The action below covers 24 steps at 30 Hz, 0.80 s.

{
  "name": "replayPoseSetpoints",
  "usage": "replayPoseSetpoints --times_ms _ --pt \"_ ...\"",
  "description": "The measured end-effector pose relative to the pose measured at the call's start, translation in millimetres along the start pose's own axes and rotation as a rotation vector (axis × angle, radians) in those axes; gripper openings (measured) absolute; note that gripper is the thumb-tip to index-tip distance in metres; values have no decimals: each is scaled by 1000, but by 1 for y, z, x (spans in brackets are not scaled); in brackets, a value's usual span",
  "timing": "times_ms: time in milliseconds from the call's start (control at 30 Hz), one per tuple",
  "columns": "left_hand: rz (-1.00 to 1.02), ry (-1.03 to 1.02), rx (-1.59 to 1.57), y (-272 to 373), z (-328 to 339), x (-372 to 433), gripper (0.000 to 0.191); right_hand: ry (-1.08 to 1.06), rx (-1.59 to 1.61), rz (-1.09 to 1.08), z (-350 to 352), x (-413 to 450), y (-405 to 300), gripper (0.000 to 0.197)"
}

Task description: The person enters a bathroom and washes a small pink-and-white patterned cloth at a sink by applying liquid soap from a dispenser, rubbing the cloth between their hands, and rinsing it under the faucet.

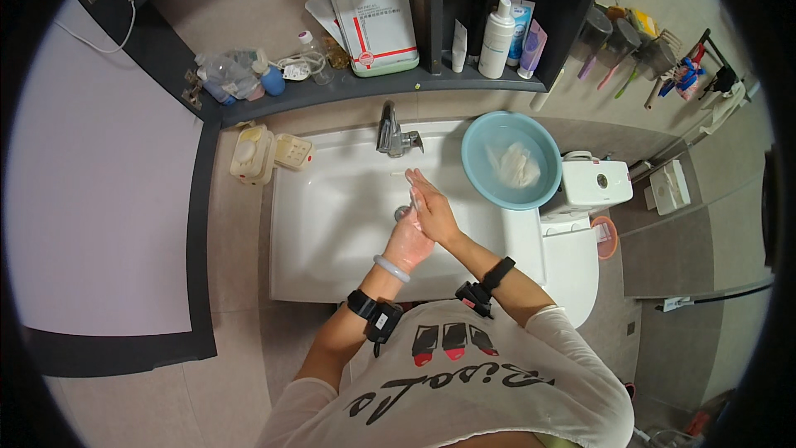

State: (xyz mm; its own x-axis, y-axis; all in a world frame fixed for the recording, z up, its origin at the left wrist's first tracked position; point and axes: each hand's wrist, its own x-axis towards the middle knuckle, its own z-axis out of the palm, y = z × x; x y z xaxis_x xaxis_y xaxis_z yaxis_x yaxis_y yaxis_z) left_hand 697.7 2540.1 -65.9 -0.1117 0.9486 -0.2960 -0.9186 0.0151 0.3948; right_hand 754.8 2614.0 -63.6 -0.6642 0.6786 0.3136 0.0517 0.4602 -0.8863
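Over the white washbasin [336, 224], my left hand [410, 239] and my right hand [435, 211] are pressed palm to palm, wet or soapy on the skin. No object shows between them. A pale bangle [392, 268] circles my left wrist. The metal drain [402, 213] lies just beneath the hands, partly covered. Beyond the fingertips stands a chrome faucet [390, 134]; whether water runs from it cannot be told.
A blue plastic basin [472, 177] with water and a whitish cloth [519, 166] rests at the sink's right back corner. Soap boxes [252, 155] sit at the left. A dark shelf [323, 92] with bottles [497, 40] overhangs the back; a toilet [569, 267] stands right.
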Motion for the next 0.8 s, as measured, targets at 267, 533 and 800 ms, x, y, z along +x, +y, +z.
replayPoseSetpoints --times_ms 267,533,800 --pt "66 -371 -238 3 -31 16 45 -2 -144 67 32 -10 -16 39" --pt "139 -8 -21 15 -10 7 43 -93 -99 -103 4 -17 -1 41" --pt "22 -8 -73 18 -3 19 39 -34 80 -33 1 13 -5 41"
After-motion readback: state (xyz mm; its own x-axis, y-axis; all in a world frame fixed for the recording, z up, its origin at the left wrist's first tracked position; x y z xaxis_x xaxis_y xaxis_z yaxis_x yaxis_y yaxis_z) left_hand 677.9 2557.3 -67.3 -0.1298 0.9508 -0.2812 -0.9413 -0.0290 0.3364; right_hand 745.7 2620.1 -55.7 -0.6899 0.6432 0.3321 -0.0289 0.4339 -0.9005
